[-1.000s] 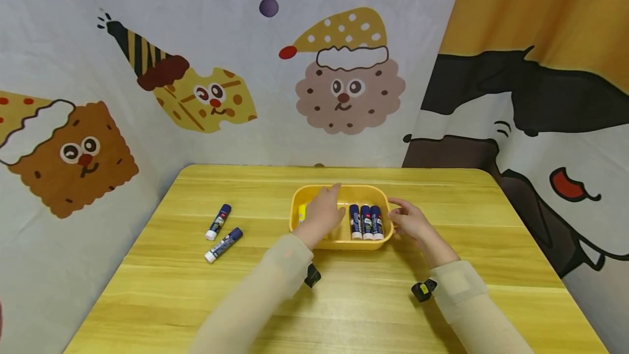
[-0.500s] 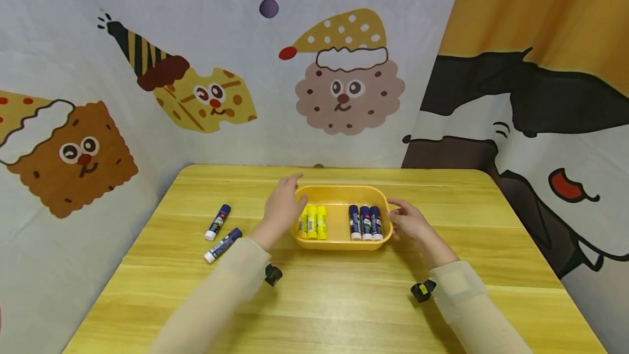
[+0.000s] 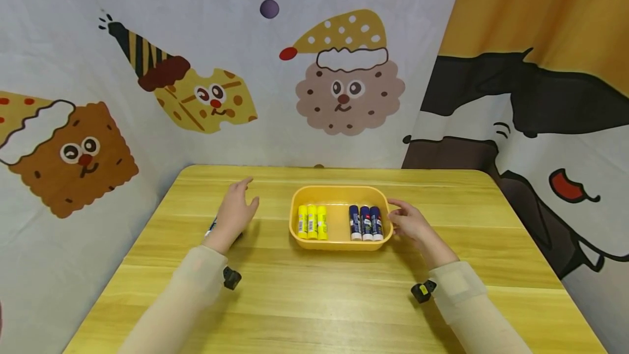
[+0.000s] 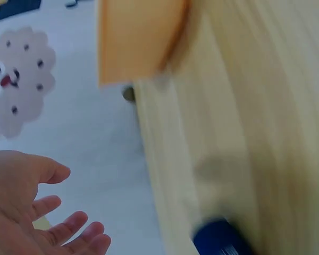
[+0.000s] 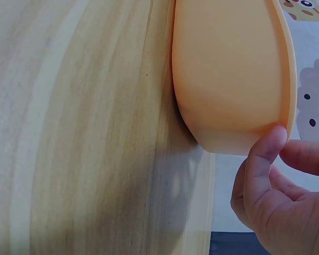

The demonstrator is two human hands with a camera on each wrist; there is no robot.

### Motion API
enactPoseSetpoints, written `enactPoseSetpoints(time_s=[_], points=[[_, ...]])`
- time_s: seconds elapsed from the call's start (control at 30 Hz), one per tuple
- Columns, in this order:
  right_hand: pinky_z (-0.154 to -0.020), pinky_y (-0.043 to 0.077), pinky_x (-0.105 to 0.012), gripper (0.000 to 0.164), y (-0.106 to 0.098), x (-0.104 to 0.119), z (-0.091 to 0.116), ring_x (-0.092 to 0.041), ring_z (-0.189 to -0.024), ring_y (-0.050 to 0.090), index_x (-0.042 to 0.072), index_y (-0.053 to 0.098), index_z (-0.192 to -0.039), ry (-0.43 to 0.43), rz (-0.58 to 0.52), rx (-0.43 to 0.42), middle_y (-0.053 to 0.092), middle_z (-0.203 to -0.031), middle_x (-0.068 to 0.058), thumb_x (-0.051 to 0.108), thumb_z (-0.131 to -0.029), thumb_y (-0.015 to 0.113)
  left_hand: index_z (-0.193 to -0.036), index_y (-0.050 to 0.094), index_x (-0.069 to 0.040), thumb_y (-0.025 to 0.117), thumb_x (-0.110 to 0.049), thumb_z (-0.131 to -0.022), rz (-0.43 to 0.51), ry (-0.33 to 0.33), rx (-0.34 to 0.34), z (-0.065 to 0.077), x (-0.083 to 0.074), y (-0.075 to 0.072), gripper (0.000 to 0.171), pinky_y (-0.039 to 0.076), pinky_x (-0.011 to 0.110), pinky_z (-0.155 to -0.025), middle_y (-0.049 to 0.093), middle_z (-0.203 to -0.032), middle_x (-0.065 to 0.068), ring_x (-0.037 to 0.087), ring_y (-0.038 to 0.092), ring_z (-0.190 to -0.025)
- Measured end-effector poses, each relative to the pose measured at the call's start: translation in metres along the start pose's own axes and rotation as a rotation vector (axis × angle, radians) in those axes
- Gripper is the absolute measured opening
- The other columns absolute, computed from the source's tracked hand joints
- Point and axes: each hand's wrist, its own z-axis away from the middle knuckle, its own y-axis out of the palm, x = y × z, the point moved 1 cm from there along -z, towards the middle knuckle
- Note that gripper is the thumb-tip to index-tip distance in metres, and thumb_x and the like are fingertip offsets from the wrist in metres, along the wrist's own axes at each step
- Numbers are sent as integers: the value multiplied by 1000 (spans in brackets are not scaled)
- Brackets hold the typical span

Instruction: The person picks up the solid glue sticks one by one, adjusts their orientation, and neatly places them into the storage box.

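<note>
My left hand (image 3: 233,216), fingers spread and holding nothing, hovers over the left part of the table. Beneath it two blue-and-white glue sticks (image 3: 211,229) are mostly hidden; a blurred dark blue end (image 4: 221,238) of one shows in the left wrist view. At the right end of a yellow plastic basket (image 3: 339,246), my right hand (image 3: 411,224) grips the rim with thumb and curled fingers. Inside the basket three yellow glue sticks (image 3: 312,223) lie side by side at the left. Three blue ones with white ends (image 3: 366,223) lie at the right, a gap between the groups.
The wooden table (image 3: 344,299) runs back to a cloth curtain (image 3: 275,141) printed with cartoon biscuits. Small black wrist cameras (image 3: 232,277) sit by both sleeves.
My left hand has left the basket's yellow glue sticks and swung left over the two loose blue ones, covering them. My right hand and the basket stay put.
</note>
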Motion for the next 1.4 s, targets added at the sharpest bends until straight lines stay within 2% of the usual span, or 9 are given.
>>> enactPoseSetpoints(time_s=[0.17,0.27,0.37,0.57,0.67,0.8,0.97,1.17,1.4], points=[[-63,51,-30,51,-1,-1,-1,-15,-73,52,9,33,-146,-3,7,4,46,-102,-11,5,-96,48,-147,28,-5,54,-24,-96,22,-29,68,3,35,-5,61,41,58,-96,33,-142,29,48,39,-124],[-64,51,-30,51,-1,-1,-1,-15,-73,52,9,34,-146,-2,10,2,46,-101,-10,5,-97,47,-149,24,-3,53,-24,-97,31,-75,118,6,50,-8,63,34,61,-101,29,-144,32,50,31,-128],[-65,52,-31,51,0,-2,-1,-15,-73,52,9,34,-146,-3,16,7,46,-101,-10,6,-97,47,-149,20,-1,50,-24,-97,25,-117,153,8,60,-11,64,31,63,-102,25,-144,33,52,27,-130],[-67,52,-33,50,-1,-4,-2,-15,-73,51,9,35,-145,0,12,6,45,-100,-10,5,-97,47,-149,16,2,48,-23,-98,8,-158,219,11,75,-13,66,27,64,-103,20,-144,38,55,23,-129],[-66,52,-32,50,-1,-5,-2,-15,-72,51,10,35,-145,3,10,2,45,-100,-10,5,-97,47,-150,14,1,49,-22,-98,0,-181,253,13,81,-12,67,28,65,-102,19,-143,39,57,23,-128],[-67,52,-31,51,-2,-4,-3,-16,-74,51,11,34,-146,6,20,-6,46,-103,-11,6,-97,47,-149,18,1,52,-19,-96,-39,-196,262,13,87,-10,67,31,65,-100,24,-140,40,58,27,-125],[-68,52,-31,51,-1,-4,-3,-17,-77,51,11,33,-146,3,17,-5,45,-105,-12,6,-97,46,-148,22,1,52,-14,-94,-84,-175,272,11,92,-7,64,36,63,-97,29,-135,41,58,35,-120],[-68,52,-32,51,-1,-3,-2,-16,-75,52,10,34,-146,1,26,-1,46,-103,-11,6,-97,47,-148,24,0,48,-5,-90,-80,-175,277,10,91,-6,63,41,57,-91,34,-130,40,51,45,-112],[-65,52,-30,51,-1,-3,-2,-15,-73,52,9,34,-146,-13,28,-2,46,-102,-12,5,-97,47,-149,23,-4,49,-3,-90,-79,-177,296,10,90,-8,64,44,51,-84,36,-128,38,45,47,-108]])
